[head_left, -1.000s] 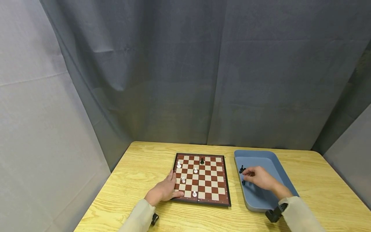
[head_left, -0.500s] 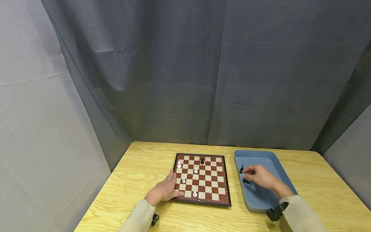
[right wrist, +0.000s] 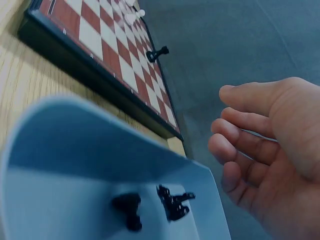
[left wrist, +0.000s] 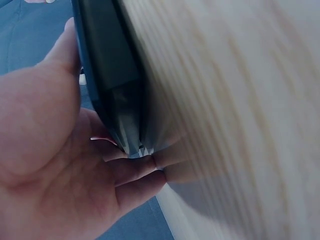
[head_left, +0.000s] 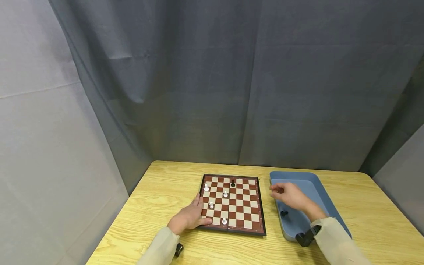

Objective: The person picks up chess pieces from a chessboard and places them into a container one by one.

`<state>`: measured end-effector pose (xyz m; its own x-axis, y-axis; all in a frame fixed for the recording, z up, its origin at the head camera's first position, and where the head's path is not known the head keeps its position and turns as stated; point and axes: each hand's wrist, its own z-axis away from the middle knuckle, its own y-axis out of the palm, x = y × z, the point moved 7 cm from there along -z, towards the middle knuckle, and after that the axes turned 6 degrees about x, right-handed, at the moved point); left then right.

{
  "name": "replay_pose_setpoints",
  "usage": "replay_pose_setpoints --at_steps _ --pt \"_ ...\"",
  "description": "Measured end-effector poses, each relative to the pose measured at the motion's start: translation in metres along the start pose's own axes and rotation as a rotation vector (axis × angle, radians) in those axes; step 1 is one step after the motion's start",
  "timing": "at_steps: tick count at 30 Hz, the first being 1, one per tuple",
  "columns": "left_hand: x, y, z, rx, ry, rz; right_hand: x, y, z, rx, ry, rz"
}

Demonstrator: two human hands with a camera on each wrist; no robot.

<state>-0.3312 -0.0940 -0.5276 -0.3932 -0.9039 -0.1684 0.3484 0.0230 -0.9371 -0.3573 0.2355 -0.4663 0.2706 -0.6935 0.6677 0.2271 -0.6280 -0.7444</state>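
Observation:
A chessboard (head_left: pixel 246 206) lies on the table, bearing several white pawns (head_left: pixel 225 194) and one black chess piece (head_left: pixel 233 183). My left hand (head_left: pixel 188 217) rests at its near left corner, the thumb over the top and straight fingers along the side, as the left wrist view also shows. Over the left rim of a blue tray (head_left: pixel 314 191) hovers my right hand (head_left: pixel 291 195), thumb and fingers loosely bent and apart with nothing between them. Below it, black chess pieces (right wrist: pixel 129 210) lie in the tray; in the head view the hand hides some of them.
The wooden table (head_left: pixel 169 176) extends around the board and tray, with a narrow strip between those two. A grey curtain (head_left: pixel 198 92) hangs behind the table, and a pale cloth panel (head_left: pixel 59 147) stands on the left.
My right hand has moved left, from inside the tray to over its left rim. One black piece has shifted within the tray. My left hand has stayed at the board's corner.

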Motion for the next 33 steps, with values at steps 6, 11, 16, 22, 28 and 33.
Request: replay_pose_setpoints --at_steps 6,11,16,22,28,33 --pt "-0.001 -0.002 0.002 -0.001 -0.004 0.008 0.009 0.005 -0.01 -0.018 -0.017 -0.002" --pt "-0.002 -0.004 0.003 -0.002 -0.001 0.004 0.016 0.009 -0.018 -0.027 -0.038 -0.008" --pt "-0.001 -0.004 0.003 0.002 0.0 0.01 0.023 0.015 -0.025 -0.016 -0.046 0.01" --pt "0.001 -0.001 0.001 0.006 -0.007 0.008 0.032 0.026 -0.034 0.018 -0.05 0.014" --pt "0.001 0.0 0.0 0.01 -0.009 0.001 0.037 0.039 -0.047 0.032 -0.047 0.009" --pt "0.0 0.0 -0.001 0.009 -0.003 -0.005 0.036 0.051 -0.059 0.035 -0.027 0.025"
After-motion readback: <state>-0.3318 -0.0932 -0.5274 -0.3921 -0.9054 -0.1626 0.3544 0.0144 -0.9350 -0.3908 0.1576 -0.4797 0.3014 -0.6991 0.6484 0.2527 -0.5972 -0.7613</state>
